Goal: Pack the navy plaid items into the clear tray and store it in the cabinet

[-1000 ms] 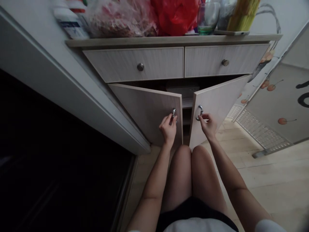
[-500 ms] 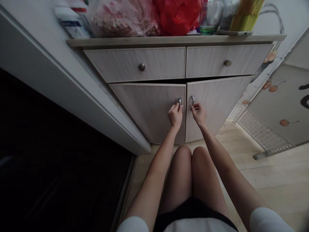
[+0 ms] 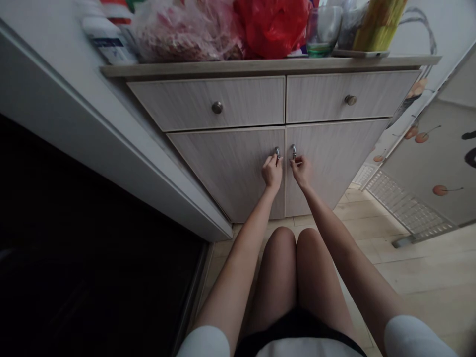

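A pale wood-grain cabinet has two lower doors, and each carries a small metal handle near the middle seam. My left hand (image 3: pixel 272 172) is closed, fingers pinching the left door handle (image 3: pixel 277 150). On the other side of the seam, my right hand (image 3: pixel 302 171) grips the right door handle (image 3: pixel 293 150) with thumb and fingertips. Both the left door (image 3: pixel 230 168) and the right door (image 3: pixel 330 158) sit flush with the cabinet front. The lower parts of the handles are hidden by my fingers.
Above the doors are a left drawer (image 3: pixel 178 106) and a right drawer (image 3: pixel 379 96) with round knobs. The cabinet top (image 3: pixel 223 68) bears a red plastic bag (image 3: pixel 273 29), a clear bag (image 3: pixel 182 37), a glass (image 3: pixel 323 32) and bottles. A cherry-patterned panel (image 3: pixel 416 168) stands right.
Both doors stood slightly ajar with a dark gap along their top edges; now they are shut. My hands moved forward with the handles, the right one also slightly left.
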`<state>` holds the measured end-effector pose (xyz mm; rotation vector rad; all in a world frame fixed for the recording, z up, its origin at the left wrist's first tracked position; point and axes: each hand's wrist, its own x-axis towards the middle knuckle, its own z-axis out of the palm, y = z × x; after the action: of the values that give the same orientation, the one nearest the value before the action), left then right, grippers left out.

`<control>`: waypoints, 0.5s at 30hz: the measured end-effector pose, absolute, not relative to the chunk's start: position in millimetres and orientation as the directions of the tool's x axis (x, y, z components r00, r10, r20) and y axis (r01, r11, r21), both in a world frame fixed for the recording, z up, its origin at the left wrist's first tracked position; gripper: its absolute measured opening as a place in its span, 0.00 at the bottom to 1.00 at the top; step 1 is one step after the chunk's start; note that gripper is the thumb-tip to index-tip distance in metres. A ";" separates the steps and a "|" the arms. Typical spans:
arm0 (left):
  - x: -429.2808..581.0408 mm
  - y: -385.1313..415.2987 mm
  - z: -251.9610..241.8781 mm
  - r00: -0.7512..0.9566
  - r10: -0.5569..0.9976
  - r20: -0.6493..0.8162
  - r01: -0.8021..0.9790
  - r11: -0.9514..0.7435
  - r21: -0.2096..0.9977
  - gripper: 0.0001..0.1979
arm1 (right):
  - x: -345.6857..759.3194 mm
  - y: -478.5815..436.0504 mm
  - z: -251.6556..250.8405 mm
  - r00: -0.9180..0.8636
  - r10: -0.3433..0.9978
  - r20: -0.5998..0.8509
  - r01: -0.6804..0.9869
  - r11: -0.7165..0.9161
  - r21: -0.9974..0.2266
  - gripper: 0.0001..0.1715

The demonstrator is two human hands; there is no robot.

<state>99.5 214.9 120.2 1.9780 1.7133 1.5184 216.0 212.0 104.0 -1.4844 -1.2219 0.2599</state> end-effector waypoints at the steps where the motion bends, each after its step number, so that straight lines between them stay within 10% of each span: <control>1: 99.5 216.7 120.6 -0.140 0.798 0.586 0.678 -0.354 0.644 0.11 | 215.7 213.7 104.5 0.434 0.784 0.444 0.531 0.176 -0.829 0.13; 15: 97.8 230.8 123.9 -0.100 0.806 0.583 0.647 -0.393 0.654 0.09 | 212.1 225.5 97.1 0.452 0.747 0.488 0.552 0.195 -0.810 0.22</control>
<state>97.8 230.8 123.9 1.9932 1.6318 1.5038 212.1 225.5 97.1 -1.4724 -1.2104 0.1983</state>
